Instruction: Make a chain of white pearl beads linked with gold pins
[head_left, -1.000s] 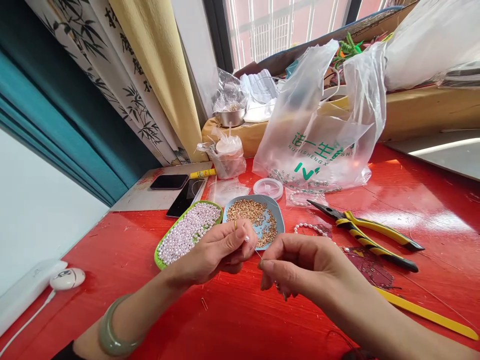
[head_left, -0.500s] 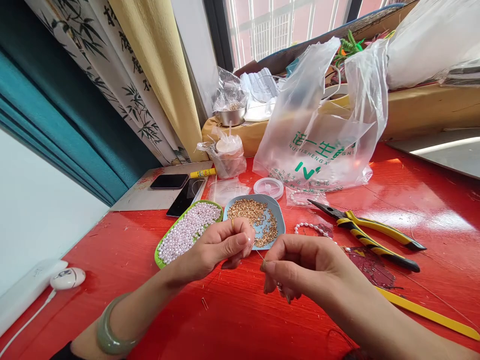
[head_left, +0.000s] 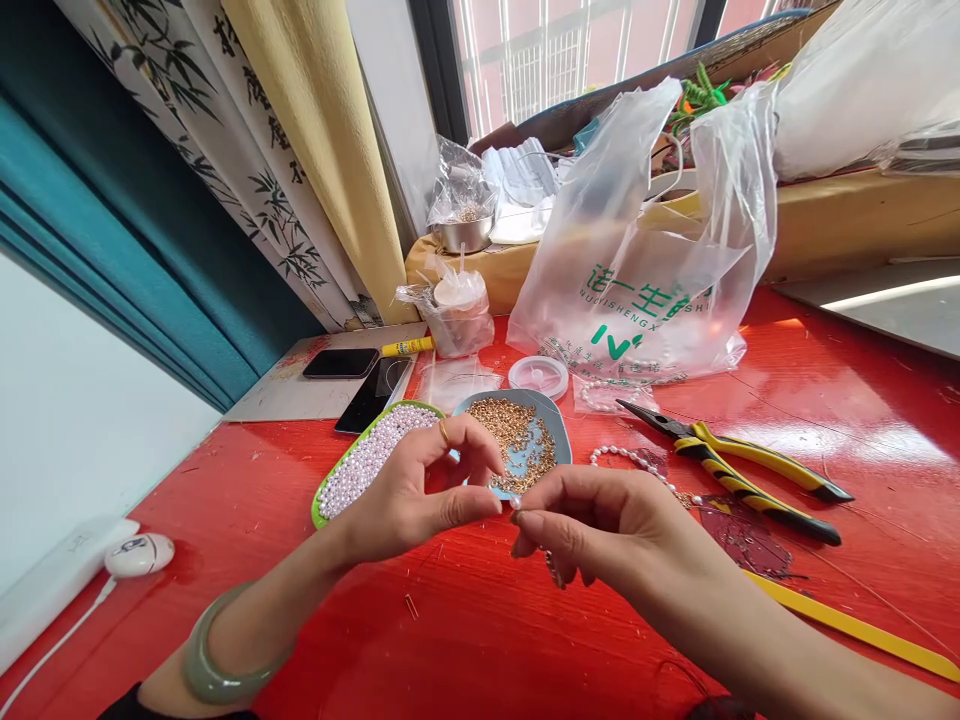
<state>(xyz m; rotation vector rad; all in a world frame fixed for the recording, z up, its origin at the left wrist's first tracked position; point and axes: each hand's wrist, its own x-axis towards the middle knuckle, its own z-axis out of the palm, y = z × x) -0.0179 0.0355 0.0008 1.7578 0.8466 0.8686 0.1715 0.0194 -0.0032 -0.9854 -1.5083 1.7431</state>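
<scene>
Releasing observed: left hand (head_left: 412,505) parted, thumb and fingers now spread wide, nothing seen held. White pearl bead (head_left: 515,503) pinched by right hand (head_left: 615,515) at fingertips, before blue-grey tray (head_left: 563,440); beaded strand (head_left: 553,568) seen below. Bead handover judged complete.

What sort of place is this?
Probably a small craft workspace, perhaps at home, beside a window. A green tray of pearly beads, a blue dish of gold-coloured beads and yellow-and-black pliers lie on the red tabletop.
</scene>
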